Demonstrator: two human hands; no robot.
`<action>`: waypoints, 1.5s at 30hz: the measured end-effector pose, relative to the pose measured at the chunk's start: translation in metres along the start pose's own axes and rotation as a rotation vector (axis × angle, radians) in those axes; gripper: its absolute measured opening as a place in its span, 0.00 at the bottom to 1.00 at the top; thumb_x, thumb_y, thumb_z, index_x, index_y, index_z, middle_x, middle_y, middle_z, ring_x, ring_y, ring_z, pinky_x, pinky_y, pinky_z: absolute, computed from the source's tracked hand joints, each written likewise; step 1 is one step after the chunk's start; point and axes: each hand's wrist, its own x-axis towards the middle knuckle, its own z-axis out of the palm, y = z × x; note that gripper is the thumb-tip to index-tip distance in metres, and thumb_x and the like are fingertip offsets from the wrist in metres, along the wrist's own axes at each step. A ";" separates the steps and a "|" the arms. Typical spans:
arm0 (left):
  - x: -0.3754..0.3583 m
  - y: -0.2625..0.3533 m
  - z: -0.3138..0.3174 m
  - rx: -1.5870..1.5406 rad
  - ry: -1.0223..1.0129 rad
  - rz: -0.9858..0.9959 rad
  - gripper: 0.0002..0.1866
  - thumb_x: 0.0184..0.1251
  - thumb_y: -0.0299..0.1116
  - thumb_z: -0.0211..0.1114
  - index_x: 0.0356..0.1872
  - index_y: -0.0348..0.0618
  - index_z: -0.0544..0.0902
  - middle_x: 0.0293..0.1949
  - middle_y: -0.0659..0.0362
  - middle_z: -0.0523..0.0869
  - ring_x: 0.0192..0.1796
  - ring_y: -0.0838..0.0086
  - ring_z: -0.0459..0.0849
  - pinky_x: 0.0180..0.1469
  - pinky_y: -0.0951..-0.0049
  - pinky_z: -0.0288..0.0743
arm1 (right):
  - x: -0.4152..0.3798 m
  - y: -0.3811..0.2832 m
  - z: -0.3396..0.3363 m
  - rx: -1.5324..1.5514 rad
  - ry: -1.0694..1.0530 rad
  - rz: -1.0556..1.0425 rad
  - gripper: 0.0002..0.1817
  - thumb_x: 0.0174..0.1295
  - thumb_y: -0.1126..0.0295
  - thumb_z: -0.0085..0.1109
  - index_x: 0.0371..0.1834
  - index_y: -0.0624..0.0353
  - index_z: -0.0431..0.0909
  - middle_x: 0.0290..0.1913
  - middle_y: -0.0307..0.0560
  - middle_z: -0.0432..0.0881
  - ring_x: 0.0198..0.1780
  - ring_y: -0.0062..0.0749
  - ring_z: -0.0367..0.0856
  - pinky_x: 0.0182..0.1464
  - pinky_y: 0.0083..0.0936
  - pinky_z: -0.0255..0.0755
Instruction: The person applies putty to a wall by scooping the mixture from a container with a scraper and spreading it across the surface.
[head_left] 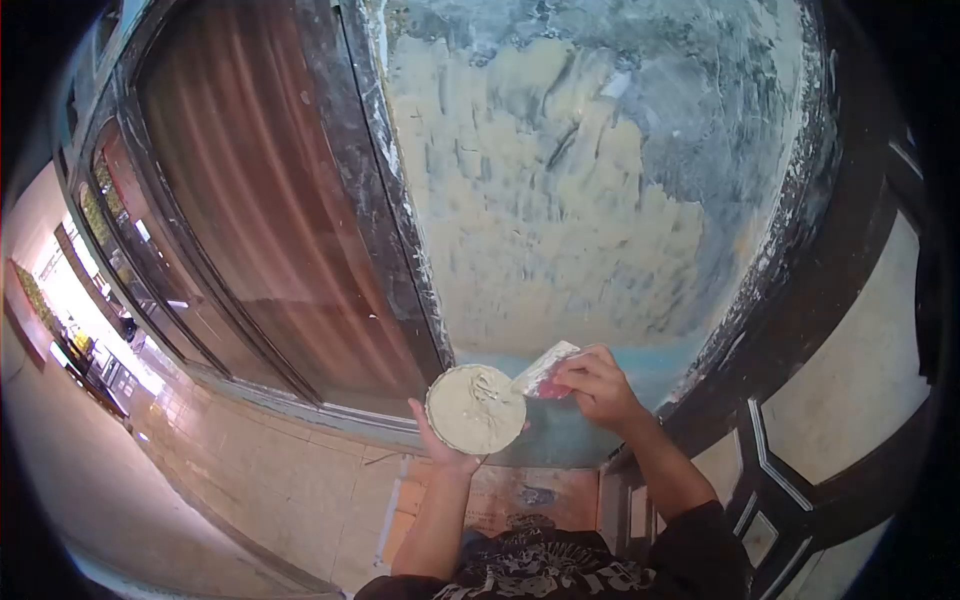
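Note:
My left hand [440,440] grips a round tub of putty [475,425] from below and the side, with the thumb along its left edge. The cream paste nearly fills the tub, and its top is scooped and ridged toward the upper right. Between the fingers and thumb of my right hand [603,388] is a putty scraper [548,372], red near the grip and coated with pale paste on its blade. The blade's tip is right at the tub's right rim. Behind both hands stands a wall [540,220], partly covered with beige putty over grey-blue patches.
Left of the wall is a dark wooden frame [375,200] with a glazed panel and brown curtain [250,200]. A dark panelled door [840,400] stands at right. Flattened cardboard [490,500] lies on the tiled floor [290,480] below me.

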 end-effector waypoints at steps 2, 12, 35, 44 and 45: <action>0.000 -0.002 0.009 0.058 0.017 0.004 0.53 0.68 0.82 0.36 0.79 0.49 0.64 0.77 0.44 0.67 0.75 0.39 0.68 0.70 0.22 0.65 | 0.000 -0.010 -0.005 0.004 -0.059 -0.109 0.20 0.45 0.87 0.65 0.41 0.55 0.87 0.46 0.41 0.85 0.53 0.46 0.79 0.54 0.36 0.80; 0.001 -0.011 0.007 -0.041 0.147 -0.038 0.52 0.70 0.81 0.38 0.78 0.45 0.67 0.78 0.46 0.69 0.77 0.44 0.69 0.74 0.34 0.66 | -0.007 -0.029 -0.031 -0.183 -0.238 -0.225 0.22 0.46 0.81 0.69 0.46 0.49 0.86 0.52 0.38 0.82 0.59 0.47 0.78 0.58 0.39 0.79; -0.012 -0.021 0.016 -0.064 -0.017 -0.115 0.55 0.69 0.82 0.38 0.80 0.44 0.63 0.78 0.45 0.66 0.75 0.38 0.68 0.66 0.16 0.64 | -0.017 -0.002 -0.012 -0.182 0.125 -0.030 0.17 0.47 0.87 0.65 0.39 0.57 0.89 0.39 0.43 0.85 0.44 0.46 0.79 0.47 0.35 0.76; -0.022 -0.010 0.005 -0.028 0.008 -0.090 0.54 0.66 0.84 0.39 0.80 0.50 0.64 0.79 0.47 0.64 0.76 0.37 0.65 0.65 0.10 0.60 | -0.055 0.096 0.033 -0.078 0.122 0.388 0.06 0.62 0.78 0.67 0.41 0.65 0.86 0.40 0.51 0.85 0.44 0.51 0.81 0.51 0.38 0.74; -0.024 -0.009 0.004 -0.013 0.019 -0.076 0.54 0.66 0.84 0.39 0.80 0.50 0.63 0.80 0.48 0.64 0.77 0.37 0.65 0.65 0.10 0.59 | -0.055 0.097 0.039 -0.107 0.106 0.421 0.07 0.62 0.77 0.66 0.42 0.65 0.86 0.40 0.52 0.85 0.45 0.52 0.80 0.51 0.39 0.74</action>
